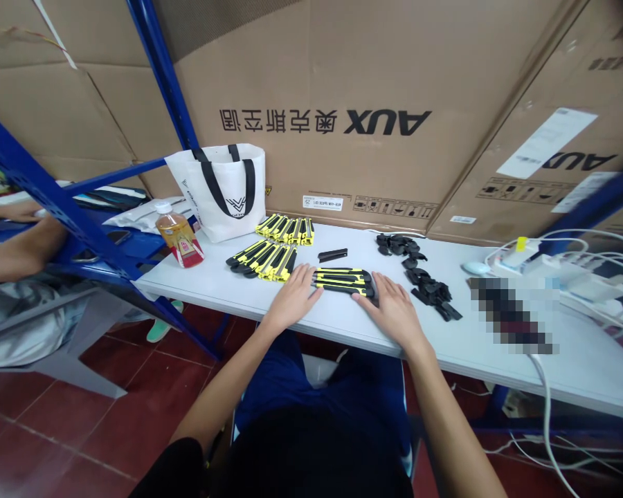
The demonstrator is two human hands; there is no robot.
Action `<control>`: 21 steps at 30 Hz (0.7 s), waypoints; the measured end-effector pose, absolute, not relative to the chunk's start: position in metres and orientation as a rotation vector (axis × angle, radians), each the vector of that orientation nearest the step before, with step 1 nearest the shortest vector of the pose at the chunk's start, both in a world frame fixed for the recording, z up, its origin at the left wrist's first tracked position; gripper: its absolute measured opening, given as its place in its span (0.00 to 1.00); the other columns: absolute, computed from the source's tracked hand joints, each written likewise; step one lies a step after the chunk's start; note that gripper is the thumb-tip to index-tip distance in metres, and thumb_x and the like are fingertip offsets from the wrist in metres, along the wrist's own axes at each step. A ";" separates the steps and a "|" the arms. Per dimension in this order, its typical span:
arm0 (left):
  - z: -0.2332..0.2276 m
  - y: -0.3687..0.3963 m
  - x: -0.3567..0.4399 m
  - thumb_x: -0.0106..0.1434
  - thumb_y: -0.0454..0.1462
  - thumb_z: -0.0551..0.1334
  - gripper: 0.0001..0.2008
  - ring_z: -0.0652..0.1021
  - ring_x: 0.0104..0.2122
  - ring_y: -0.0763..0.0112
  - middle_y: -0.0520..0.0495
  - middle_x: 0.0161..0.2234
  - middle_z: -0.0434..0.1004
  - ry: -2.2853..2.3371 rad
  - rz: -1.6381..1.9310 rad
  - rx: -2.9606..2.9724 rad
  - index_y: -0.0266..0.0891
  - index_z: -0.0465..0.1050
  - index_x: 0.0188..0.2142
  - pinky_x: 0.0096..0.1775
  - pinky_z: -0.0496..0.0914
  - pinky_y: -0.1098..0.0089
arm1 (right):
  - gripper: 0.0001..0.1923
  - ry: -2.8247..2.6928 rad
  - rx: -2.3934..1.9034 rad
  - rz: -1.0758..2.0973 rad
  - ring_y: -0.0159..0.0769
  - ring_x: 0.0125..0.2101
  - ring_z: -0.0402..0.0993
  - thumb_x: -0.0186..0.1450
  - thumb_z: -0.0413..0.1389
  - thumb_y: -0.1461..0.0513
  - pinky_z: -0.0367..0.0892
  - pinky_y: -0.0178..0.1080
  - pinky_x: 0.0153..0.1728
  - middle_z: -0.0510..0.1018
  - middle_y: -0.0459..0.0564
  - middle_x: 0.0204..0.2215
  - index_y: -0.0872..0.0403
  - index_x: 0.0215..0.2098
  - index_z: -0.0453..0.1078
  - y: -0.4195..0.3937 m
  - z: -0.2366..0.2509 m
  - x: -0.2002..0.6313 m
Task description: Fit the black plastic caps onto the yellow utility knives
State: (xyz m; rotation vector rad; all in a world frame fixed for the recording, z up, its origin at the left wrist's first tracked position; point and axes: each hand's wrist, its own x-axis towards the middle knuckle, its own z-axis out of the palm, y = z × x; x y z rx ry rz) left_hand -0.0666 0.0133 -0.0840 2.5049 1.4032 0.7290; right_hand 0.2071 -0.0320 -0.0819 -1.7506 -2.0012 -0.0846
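Observation:
Several black and yellow utility knives (340, 279) lie side by side on the table between my hands. My left hand (293, 294) is closed round their left ends, fingers on the far side and thumb near the front. Round the right ends, my right hand (392, 304) is closed in the same manner, its thumb at the nearest knife. To the left of my left hand is a row of more utility knives (264, 261), with a second row (286, 228) behind it. A narrow dark strip-like piece (333, 254) lies just beyond the held knives.
Small black plastic parts (430, 287) are strewn right of my hands. A white tote bag (233, 190) and a drink bottle (179, 235) stand at the left. White chargers and cables (565, 270) crowd the right end. Large cartons (311, 76) stand behind; another person's arm (23, 245) is at far left.

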 end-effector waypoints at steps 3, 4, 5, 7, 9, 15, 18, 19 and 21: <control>-0.086 0.013 -0.065 0.79 0.49 0.51 0.31 0.60 0.75 0.49 0.30 0.74 0.61 1.426 0.695 2.497 0.32 0.59 0.72 0.74 0.56 0.50 | 0.42 -2.027 -1.788 -0.097 0.60 0.70 0.64 0.75 0.45 0.38 0.57 0.63 0.70 0.70 0.69 0.70 0.59 0.73 0.62 -0.031 -0.084 0.208; -0.086 0.013 -0.065 0.79 0.49 0.51 0.31 0.61 0.75 0.50 0.31 0.74 0.62 1.419 0.687 2.507 0.32 0.59 0.72 0.74 0.56 0.50 | 0.42 -2.033 -1.789 -0.098 0.60 0.70 0.64 0.75 0.45 0.38 0.57 0.63 0.70 0.70 0.69 0.70 0.59 0.72 0.63 -0.031 -0.084 0.208; -0.086 0.013 -0.066 0.80 0.49 0.50 0.30 0.62 0.75 0.50 0.31 0.73 0.62 1.412 0.684 2.518 0.33 0.59 0.72 0.74 0.57 0.51 | 0.42 -2.038 -1.784 -0.097 0.59 0.70 0.64 0.75 0.45 0.38 0.57 0.62 0.70 0.70 0.69 0.69 0.60 0.72 0.63 -0.030 -0.084 0.208; -0.085 0.013 -0.066 0.80 0.49 0.50 0.30 0.62 0.74 0.51 0.32 0.73 0.63 1.404 0.683 2.538 0.33 0.60 0.72 0.74 0.57 0.51 | 0.41 -2.041 -1.769 -0.100 0.59 0.70 0.65 0.75 0.45 0.38 0.57 0.62 0.69 0.71 0.69 0.69 0.60 0.71 0.64 -0.030 -0.084 0.208; -0.084 0.013 -0.066 0.80 0.48 0.50 0.30 0.62 0.74 0.51 0.32 0.73 0.63 1.402 0.682 2.549 0.33 0.60 0.72 0.74 0.57 0.51 | 0.41 -2.040 -1.756 -0.102 0.59 0.69 0.65 0.75 0.45 0.39 0.58 0.62 0.69 0.72 0.68 0.68 0.59 0.72 0.63 -0.030 -0.083 0.208; -0.085 0.013 -0.066 0.80 0.48 0.50 0.30 0.62 0.74 0.50 0.30 0.73 0.63 1.403 0.676 2.563 0.30 0.60 0.72 0.74 0.57 0.51 | 0.41 -2.038 -1.748 -0.103 0.59 0.69 0.66 0.76 0.44 0.38 0.58 0.62 0.69 0.72 0.68 0.68 0.60 0.71 0.64 -0.029 -0.083 0.207; -0.084 0.013 -0.066 0.80 0.48 0.50 0.30 0.63 0.74 0.50 0.31 0.73 0.63 1.408 0.680 2.558 0.32 0.60 0.72 0.74 0.57 0.51 | 0.40 -2.033 -1.737 -0.105 0.59 0.68 0.66 0.76 0.44 0.38 0.58 0.62 0.69 0.73 0.67 0.68 0.58 0.70 0.65 -0.030 -0.083 0.207; -0.083 0.012 -0.066 0.80 0.48 0.50 0.30 0.62 0.74 0.50 0.31 0.73 0.63 1.410 0.673 2.555 0.31 0.60 0.72 0.74 0.57 0.51 | 0.40 -2.033 -1.738 -0.104 0.59 0.68 0.67 0.76 0.44 0.38 0.58 0.62 0.68 0.73 0.67 0.67 0.59 0.70 0.65 -0.030 -0.082 0.207; -0.082 0.012 -0.066 0.80 0.48 0.50 0.31 0.62 0.74 0.49 0.30 0.73 0.63 1.410 0.656 2.554 0.29 0.60 0.72 0.74 0.57 0.51 | 0.40 -2.034 -1.741 -0.103 0.60 0.68 0.67 0.76 0.44 0.39 0.58 0.62 0.68 0.72 0.68 0.67 0.60 0.70 0.65 -0.030 -0.082 0.207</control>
